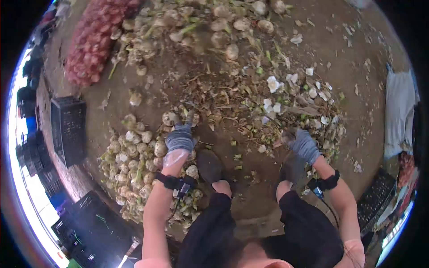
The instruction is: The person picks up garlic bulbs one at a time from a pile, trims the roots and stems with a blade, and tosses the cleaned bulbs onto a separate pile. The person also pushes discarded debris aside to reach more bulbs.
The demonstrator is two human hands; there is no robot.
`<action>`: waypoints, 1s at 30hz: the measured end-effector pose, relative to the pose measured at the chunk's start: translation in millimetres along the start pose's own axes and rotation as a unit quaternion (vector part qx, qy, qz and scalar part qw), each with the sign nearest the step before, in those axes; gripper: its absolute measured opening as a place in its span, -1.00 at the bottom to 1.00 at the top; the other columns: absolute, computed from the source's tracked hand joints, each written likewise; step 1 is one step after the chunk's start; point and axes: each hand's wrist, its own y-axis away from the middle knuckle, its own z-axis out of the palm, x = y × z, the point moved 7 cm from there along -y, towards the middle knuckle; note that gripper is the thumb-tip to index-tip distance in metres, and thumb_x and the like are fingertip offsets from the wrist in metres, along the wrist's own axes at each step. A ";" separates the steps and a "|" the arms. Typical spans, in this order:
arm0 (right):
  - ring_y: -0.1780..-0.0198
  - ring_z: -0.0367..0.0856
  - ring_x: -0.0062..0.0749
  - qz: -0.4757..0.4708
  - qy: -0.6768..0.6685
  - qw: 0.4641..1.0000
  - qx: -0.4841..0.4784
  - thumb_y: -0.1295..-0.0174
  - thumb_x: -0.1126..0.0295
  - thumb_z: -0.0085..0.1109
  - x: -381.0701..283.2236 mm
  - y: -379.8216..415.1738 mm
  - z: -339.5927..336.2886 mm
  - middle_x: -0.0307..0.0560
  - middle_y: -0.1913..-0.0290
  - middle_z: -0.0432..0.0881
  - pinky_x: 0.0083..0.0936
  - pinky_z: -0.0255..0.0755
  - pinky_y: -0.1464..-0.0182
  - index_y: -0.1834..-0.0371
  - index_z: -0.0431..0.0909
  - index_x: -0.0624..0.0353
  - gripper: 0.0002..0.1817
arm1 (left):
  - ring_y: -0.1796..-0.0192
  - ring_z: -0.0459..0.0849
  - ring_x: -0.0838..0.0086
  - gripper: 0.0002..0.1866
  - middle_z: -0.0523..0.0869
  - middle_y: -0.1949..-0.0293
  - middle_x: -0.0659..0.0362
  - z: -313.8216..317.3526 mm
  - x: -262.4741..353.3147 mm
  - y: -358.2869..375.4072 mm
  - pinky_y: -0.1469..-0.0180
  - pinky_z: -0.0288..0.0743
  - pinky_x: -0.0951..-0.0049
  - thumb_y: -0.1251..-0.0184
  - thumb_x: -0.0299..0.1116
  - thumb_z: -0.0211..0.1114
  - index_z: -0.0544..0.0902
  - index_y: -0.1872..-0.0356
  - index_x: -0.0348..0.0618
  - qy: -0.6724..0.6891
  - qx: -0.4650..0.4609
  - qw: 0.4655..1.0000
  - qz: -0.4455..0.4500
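My left hand [180,137], in a grey glove, reaches forward at the far edge of a garlic pile [134,167]. Its fingers look stretched and apart, close to a garlic bulb [169,118] on their left and another on their right. Whether they touch either bulb is hard to see. My right hand [305,146], gloved too, is closed beside the trimmings heap [313,116]. A brownish thing [289,135] shows at its fingertips, too blurred to name. Both wrists wear dark straps with small devices.
More garlic bulbs [219,24] lie on the ground ahead, near a red mesh sack [96,44]. Black crates [68,129] stand at the left, another crate [376,198] at the right. A pale sack [399,111] lies far right. My shoes [210,166] flank cut stem pieces.
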 end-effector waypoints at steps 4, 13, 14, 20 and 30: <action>0.16 0.58 -0.03 0.042 -0.084 0.995 0.028 -0.04 0.23 0.15 -9.9 14.1 -7.3 0.14 0.23 0.62 -0.32 0.45 0.11 0.14 0.53 0.23 -0.63 | -0.10 0.50 0.05 -0.33 0.44 -0.15 -0.05 3.3 -2.4 -5.1 -0.03 0.45 0.14 -0.14 -0.16 0.17 0.16 -0.31 0.27 0.065 0.021 0.997 -0.032; 0.25 0.61 -0.07 -0.015 -0.018 0.999 0.046 -0.03 0.29 0.19 12.7 49.9 -6.4 0.10 0.30 0.64 -0.33 0.45 0.20 0.14 0.53 0.22 -0.66 | 0.02 0.59 0.14 -0.55 0.57 0.02 0.04 20.9 -8.8 10.4 0.06 0.51 0.21 -0.06 -0.41 0.14 0.49 -0.07 0.11 0.098 0.081 0.992 -0.001; 0.25 0.61 -0.07 -0.027 -0.010 0.999 0.046 -0.03 0.29 0.19 20.1 56.5 -5.9 0.10 0.30 0.64 -0.33 0.45 0.20 0.14 0.53 0.22 -0.66 | -0.01 0.57 0.15 -0.55 0.53 -0.05 0.02 23.7 -11.2 15.3 0.03 0.49 0.20 -0.07 -0.41 0.15 0.48 -0.07 0.08 0.114 0.087 0.989 0.028; 0.32 0.60 -0.14 0.005 -0.075 0.991 0.113 0.01 0.36 0.21 73.9 86.4 -19.3 0.07 0.39 0.63 -0.38 0.44 0.25 0.29 0.56 0.27 -0.75 | -0.09 0.48 0.05 -0.48 0.51 -0.03 -0.06 28.4 -49.1 22.5 -0.10 0.37 0.21 -0.06 -0.26 0.21 0.45 -0.15 0.17 0.252 0.111 0.951 0.142; 0.31 0.55 0.10 0.047 0.051 0.977 0.202 0.04 0.29 0.19 30.4 172.2 -78.6 0.21 0.38 0.60 -0.19 0.39 0.26 0.29 0.55 0.29 -0.69 | 0.09 0.55 0.04 -0.43 0.58 0.11 -0.09 -2.0 -99.7 124.3 0.02 0.44 0.12 0.08 -0.29 0.26 0.45 -0.10 0.06 0.203 0.420 0.884 0.028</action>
